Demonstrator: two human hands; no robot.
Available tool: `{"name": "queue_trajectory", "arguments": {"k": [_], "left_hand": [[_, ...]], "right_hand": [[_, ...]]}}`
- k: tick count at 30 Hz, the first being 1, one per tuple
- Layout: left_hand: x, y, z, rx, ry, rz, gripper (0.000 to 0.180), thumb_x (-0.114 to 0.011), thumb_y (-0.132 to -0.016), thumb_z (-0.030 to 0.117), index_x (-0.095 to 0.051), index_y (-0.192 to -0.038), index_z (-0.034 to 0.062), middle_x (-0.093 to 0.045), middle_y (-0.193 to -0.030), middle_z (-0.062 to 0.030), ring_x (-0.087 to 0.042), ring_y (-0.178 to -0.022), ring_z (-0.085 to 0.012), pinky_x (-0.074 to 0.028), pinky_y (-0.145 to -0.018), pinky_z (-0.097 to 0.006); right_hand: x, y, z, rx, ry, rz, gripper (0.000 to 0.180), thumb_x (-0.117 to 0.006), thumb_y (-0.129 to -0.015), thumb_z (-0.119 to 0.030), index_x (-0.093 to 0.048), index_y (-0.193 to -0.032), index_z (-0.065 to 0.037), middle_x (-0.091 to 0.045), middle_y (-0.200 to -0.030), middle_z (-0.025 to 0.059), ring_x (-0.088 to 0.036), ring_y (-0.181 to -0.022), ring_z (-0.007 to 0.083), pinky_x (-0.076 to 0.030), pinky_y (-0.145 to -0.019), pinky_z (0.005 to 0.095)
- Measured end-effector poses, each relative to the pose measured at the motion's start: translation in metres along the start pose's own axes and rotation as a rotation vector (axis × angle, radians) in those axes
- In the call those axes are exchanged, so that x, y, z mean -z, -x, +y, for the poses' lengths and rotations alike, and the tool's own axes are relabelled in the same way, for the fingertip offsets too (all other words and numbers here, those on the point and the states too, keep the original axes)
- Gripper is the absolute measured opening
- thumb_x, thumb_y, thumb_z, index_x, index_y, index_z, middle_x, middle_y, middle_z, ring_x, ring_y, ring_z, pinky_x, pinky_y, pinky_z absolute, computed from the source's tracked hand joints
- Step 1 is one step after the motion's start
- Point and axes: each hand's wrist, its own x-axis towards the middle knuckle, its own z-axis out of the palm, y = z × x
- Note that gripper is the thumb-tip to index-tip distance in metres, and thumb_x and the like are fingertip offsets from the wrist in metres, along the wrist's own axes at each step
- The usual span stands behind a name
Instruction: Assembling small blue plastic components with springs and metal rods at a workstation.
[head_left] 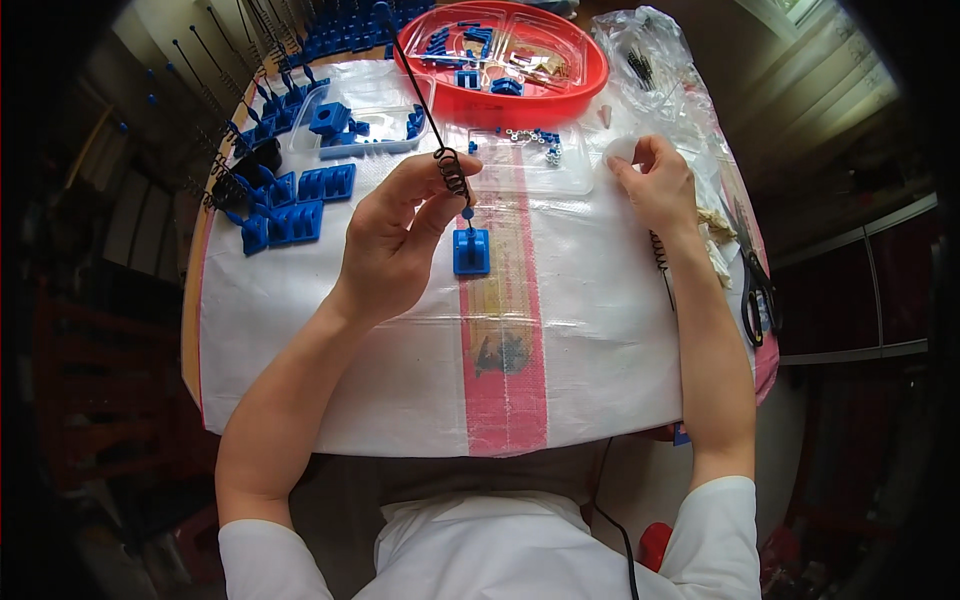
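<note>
My left hand (390, 240) is closed in a pinch on a thin black rod with a coil spring (453, 175) in it. The rod leans up to the far left and ends in a blue tip. At its lower end are a small blue bead (467, 213) and a square blue plastic base (471, 258). Over the right side of the table, the thumb and fingers of my right hand (660, 185) are pinched together. A pale translucent round piece (622, 150) shows at its fingertips; whether they grip it or something smaller is unclear. Another black spring (659, 250) lies partly under my right forearm.
A red tub (598, 75) with blue parts stands at the back. Left of it is a clear tray (380, 149) of blue pieces; small parts lie on a clear lid (560, 180). Blue bases (295, 223) line the left, scissors (755, 300) the right, beside plastic bags (690, 100).
</note>
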Motion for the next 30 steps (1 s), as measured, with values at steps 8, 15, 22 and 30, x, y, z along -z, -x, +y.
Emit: {"name": "queue_trajectory", "arguments": {"k": [8, 15, 22, 30], "left_hand": [[0.0012, 0.0004, -0.0032, -0.021, 0.005, 0.002, 0.025, -0.053, -0.098, 0.002, -0.055, -0.123, 0.0016, -0.062, -0.099, -0.0061, -0.059, -0.091, -0.0121, -0.047, -0.085, -0.029], [0.0003, 0.0005, -0.0031, -0.022, -0.004, 0.024, 0.025, -0.053, -0.098, 0.002, -0.056, -0.123, 0.0021, -0.062, -0.099, -0.0059, -0.058, -0.091, -0.0123, -0.047, -0.083, -0.028], [0.0053, 0.0013, -0.0055, -0.014, 0.013, -0.006, 0.024, -0.054, -0.096, -0.001, -0.056, -0.12, 0.002, -0.062, -0.112, -0.0058, -0.061, -0.096, -0.0116, -0.051, -0.088, -0.028], [0.0047, 0.0018, -0.0047, -0.004, 0.029, -0.014, 0.024, -0.054, -0.097, 0.0, -0.056, -0.121, 0.002, -0.063, -0.112, -0.006, -0.062, -0.096, -0.0115, -0.051, -0.088, -0.028]], "right_hand": [[-0.0003, -0.001, 0.0033, 0.011, -0.019, -0.007, 0.036, -0.077, -0.076, -0.027, -0.068, -0.099, -0.002, -0.071, -0.094, 0.0113, -0.069, -0.082, 0.0242, -0.053, -0.078, 0.0346], [0.0007, -0.0005, 0.0019, 0.017, 0.021, 0.003, 0.036, -0.077, -0.076, -0.028, -0.069, -0.099, -0.002, -0.071, -0.094, 0.0105, -0.069, -0.082, 0.0232, -0.053, -0.078, 0.0342], [0.0026, 0.0012, -0.0013, -0.005, -0.011, -0.015, 0.031, -0.076, -0.077, -0.027, -0.07, -0.097, -0.004, -0.072, -0.092, 0.0094, -0.068, -0.081, 0.0222, -0.052, -0.077, 0.0341], [0.0017, -0.0008, 0.0024, -0.024, -0.029, -0.02, 0.032, -0.076, -0.077, -0.028, -0.069, -0.097, -0.004, -0.072, -0.091, 0.0089, -0.068, -0.08, 0.0215, -0.052, -0.076, 0.0338]]}}
